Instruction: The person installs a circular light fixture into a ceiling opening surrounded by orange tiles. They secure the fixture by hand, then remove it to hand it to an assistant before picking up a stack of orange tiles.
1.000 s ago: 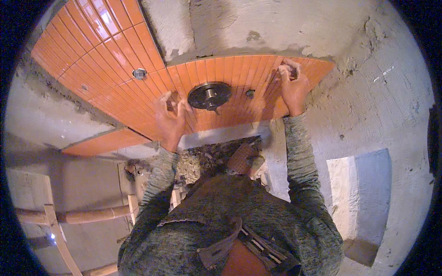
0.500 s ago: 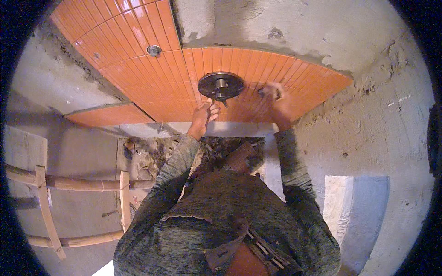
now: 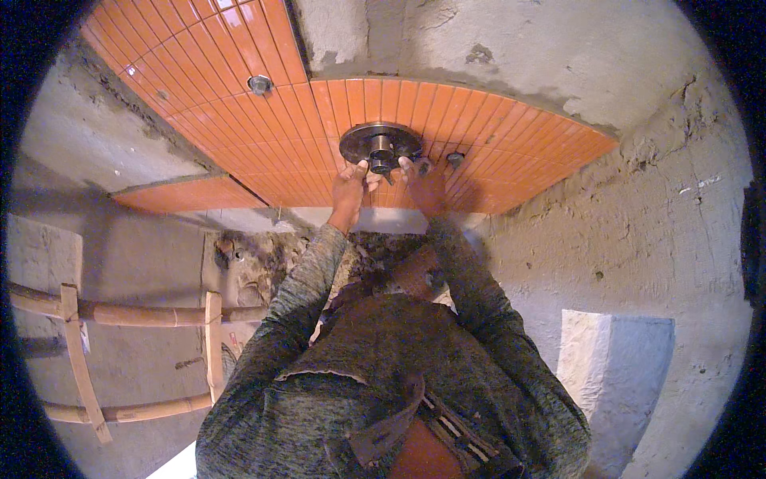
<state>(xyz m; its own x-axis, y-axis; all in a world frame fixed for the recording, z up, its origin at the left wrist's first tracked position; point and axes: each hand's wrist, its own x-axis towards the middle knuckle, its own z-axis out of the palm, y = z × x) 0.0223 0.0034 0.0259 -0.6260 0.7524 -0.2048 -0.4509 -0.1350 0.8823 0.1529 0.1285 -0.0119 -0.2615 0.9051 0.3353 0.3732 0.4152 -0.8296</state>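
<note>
A round, dark, shiny shower mixer plate (image 3: pixel 353 144) sits against an orange tiled wall panel (image 3: pixel 447 112), with a metal cylinder (image 3: pixel 382 149) standing out from its middle and a small lever under it. My left hand (image 3: pixel 349 191) is closed, its thumb and fingers at the plate's lower left edge. On the other side my right hand (image 3: pixel 426 188) is closed too, its thumb and fingertips at the lower right edge beside the cylinder. Part of the lower rim is hidden behind the fingers. A small round metal fitting (image 3: pixel 456 160) protrudes from the tiles right of my right hand.
Another metal fitting (image 3: pixel 260 85) juts from the tiles at upper left. Bare cement wall (image 3: pixel 622 215) borders the tiles on the right. Wooden poles tied into a frame (image 3: pixel 144 317) stand at lower left. A pale, blue-shaded recess (image 3: pixel 614 375) lies at lower right.
My right hand has moved left from the small fitting on the tiles to the mixer plate, uncovering that fitting. My left hand has stayed at the plate's lower left edge.
</note>
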